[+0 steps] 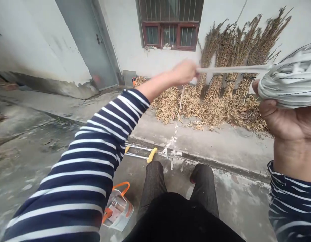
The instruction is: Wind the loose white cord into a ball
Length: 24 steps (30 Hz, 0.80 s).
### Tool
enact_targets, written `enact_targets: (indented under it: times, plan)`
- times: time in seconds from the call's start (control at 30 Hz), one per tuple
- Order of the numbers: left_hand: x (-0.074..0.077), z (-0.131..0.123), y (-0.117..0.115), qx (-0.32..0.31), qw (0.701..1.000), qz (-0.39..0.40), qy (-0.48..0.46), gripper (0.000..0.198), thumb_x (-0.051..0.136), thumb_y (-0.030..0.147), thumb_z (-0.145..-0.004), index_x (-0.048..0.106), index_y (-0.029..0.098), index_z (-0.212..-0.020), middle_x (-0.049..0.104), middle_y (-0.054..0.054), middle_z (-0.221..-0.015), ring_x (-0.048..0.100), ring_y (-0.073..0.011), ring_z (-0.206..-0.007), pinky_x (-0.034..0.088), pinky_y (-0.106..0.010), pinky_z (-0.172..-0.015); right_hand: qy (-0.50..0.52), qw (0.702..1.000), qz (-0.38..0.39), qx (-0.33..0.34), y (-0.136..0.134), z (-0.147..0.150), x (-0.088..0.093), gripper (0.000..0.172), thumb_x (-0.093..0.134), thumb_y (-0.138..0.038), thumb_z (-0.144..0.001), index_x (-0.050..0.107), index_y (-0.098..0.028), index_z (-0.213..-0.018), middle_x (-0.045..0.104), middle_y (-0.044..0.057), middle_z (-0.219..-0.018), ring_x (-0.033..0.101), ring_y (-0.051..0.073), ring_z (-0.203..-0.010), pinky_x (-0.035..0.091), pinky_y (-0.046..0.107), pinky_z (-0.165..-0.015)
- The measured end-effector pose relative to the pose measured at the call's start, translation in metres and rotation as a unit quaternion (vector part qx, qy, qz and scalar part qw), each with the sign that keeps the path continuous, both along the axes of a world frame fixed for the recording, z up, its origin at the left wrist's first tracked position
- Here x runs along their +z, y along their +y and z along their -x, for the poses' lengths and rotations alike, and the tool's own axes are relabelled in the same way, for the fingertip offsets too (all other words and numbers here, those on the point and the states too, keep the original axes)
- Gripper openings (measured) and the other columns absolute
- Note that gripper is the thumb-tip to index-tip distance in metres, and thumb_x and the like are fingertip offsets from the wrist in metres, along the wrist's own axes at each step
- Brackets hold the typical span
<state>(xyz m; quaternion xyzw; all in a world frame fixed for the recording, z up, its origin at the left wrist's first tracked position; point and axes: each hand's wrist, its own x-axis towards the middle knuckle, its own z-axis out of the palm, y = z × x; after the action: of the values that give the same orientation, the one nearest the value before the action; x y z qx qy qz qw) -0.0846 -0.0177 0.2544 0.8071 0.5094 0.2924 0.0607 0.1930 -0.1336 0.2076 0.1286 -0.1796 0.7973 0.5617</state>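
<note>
My left hand (185,72), slightly blurred, is closed on a white strip of plastic-looking twine (231,69). The strip runs taut from there to a large wound ball of white twine (291,84) at the right edge. Under that ball is my right hand (289,122), palm up, with its fingers curled round the lower side. A loose tail of twine (181,102) hangs below my left hand. More white strand (170,143) lies in a loose heap on the concrete near my feet.
Dried plant bundles (228,60) lean on the white wall, with loose dry stalks (216,109) below. A yellow-ended metal frame (151,155) lies on the ground. A clear bag with orange handles (121,210) stands by my leg. A grey door (87,40) and barred window (170,28) are behind.
</note>
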Motion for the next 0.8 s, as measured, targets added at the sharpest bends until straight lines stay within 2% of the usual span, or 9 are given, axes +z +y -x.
enact_targets:
  times: [0.07,0.13,0.2,0.27,0.4,0.47,0.57,0.67,0.8]
  plan:
    - [-0.036,-0.001,0.003,-0.036,0.996,0.079,-0.018,0.038,0.04,0.011,-0.108,0.076,0.009,-0.098,0.069,-0.007,-0.089,0.065,-0.015,-0.079,0.055,-0.038,-0.088,-0.137,0.973,-0.124,-0.137,0.003,0.002,-0.004,0.082,0.067,-0.002,-0.078,0.054,-0.046,-0.146,0.073,0.003,-0.135,0.074,0.037,-0.118,0.069,0.056,-0.086]
    - [-0.075,0.0,0.008,-0.077,0.99,0.103,-0.064,0.038,0.042,0.008,-0.103,0.075,0.014,-0.086,0.07,-0.005,-0.086,0.068,-0.0171,-0.081,0.057,-0.038,-0.088,-0.264,0.917,-0.18,-0.239,0.008,0.003,-0.012,0.081,0.071,-0.004,-0.072,0.056,-0.043,-0.141,0.073,-0.001,-0.132,0.077,0.025,-0.105,0.071,0.038,-0.073]
    - [-0.112,0.002,0.01,-0.123,0.975,0.106,-0.15,0.036,0.043,0.006,-0.099,0.073,0.017,-0.081,0.074,-0.005,-0.091,0.072,-0.018,-0.092,0.057,-0.037,-0.095,-0.339,0.881,-0.165,-0.285,0.014,0.003,-0.021,0.073,0.076,-0.011,-0.066,0.061,-0.041,-0.132,0.076,-0.007,-0.123,0.077,0.018,-0.098,0.07,0.029,-0.072]
    - [-0.144,0.003,0.008,-0.18,0.943,0.135,-0.247,0.033,0.043,0.008,-0.098,0.073,0.017,-0.087,0.078,-0.007,-0.1,0.074,-0.0182,-0.099,0.057,-0.037,-0.1,-0.382,0.863,-0.13,-0.305,0.021,0.002,-0.03,0.066,0.078,-0.018,-0.065,0.064,-0.04,-0.126,0.077,-0.008,-0.12,0.075,0.018,-0.108,0.068,0.025,-0.073]
    - [-0.194,-0.003,-0.003,-0.227,0.854,0.23,-0.408,0.029,0.043,0.016,-0.1,0.068,0.013,-0.114,0.079,-0.013,-0.108,0.078,-0.0189,-0.095,0.056,-0.04,-0.106,-0.384,0.866,-0.046,-0.316,0.039,0.0,-0.046,0.06,0.081,-0.023,-0.065,0.066,-0.037,-0.121,0.078,-0.005,-0.117,0.069,0.023,-0.124,0.068,0.025,-0.071]
    - [-0.213,-0.008,-0.007,-0.233,0.81,0.265,-0.469,0.031,0.044,0.018,-0.099,0.063,0.012,-0.122,0.08,-0.014,-0.105,0.08,-0.0201,-0.091,0.056,-0.043,-0.107,-0.362,0.877,-0.001,-0.315,0.051,-0.001,-0.054,0.056,0.08,-0.022,-0.066,0.066,-0.036,-0.118,0.078,-0.005,-0.111,0.073,0.022,-0.11,0.069,0.027,-0.068]
    - [-0.234,-0.016,-0.01,-0.242,0.75,0.293,-0.541,0.027,0.046,0.022,-0.097,0.06,0.011,-0.117,0.08,-0.014,-0.094,0.08,-0.0232,-0.083,0.06,-0.044,-0.099,-0.355,0.883,0.028,-0.305,0.071,-0.006,-0.068,0.053,0.077,-0.019,-0.068,0.064,-0.035,-0.117,0.078,-0.005,-0.107,0.076,0.019,-0.095,0.07,0.032,-0.068]
    - [-0.246,-0.02,-0.006,-0.184,0.736,0.29,-0.584,0.02,0.048,0.022,-0.095,0.062,0.012,-0.106,0.079,-0.012,-0.089,0.08,-0.0212,-0.08,0.064,-0.039,-0.088,-0.375,0.883,0.024,-0.282,0.084,-0.01,-0.084,0.06,0.083,-0.02,-0.066,0.062,-0.034,-0.12,0.079,-0.004,-0.104,0.077,0.02,-0.098,0.072,0.034,-0.073]
    - [-0.252,-0.016,0.01,-0.069,0.733,0.232,-0.636,0.016,0.055,0.026,-0.095,0.063,0.016,-0.105,0.078,-0.01,-0.104,0.079,-0.0186,-0.095,0.066,-0.033,-0.083,-0.419,0.872,0.017,-0.255,0.084,-0.007,-0.098,0.067,0.087,-0.021,-0.063,0.061,-0.031,-0.124,0.08,-0.001,-0.107,0.078,0.023,-0.1,0.072,0.037,-0.076]
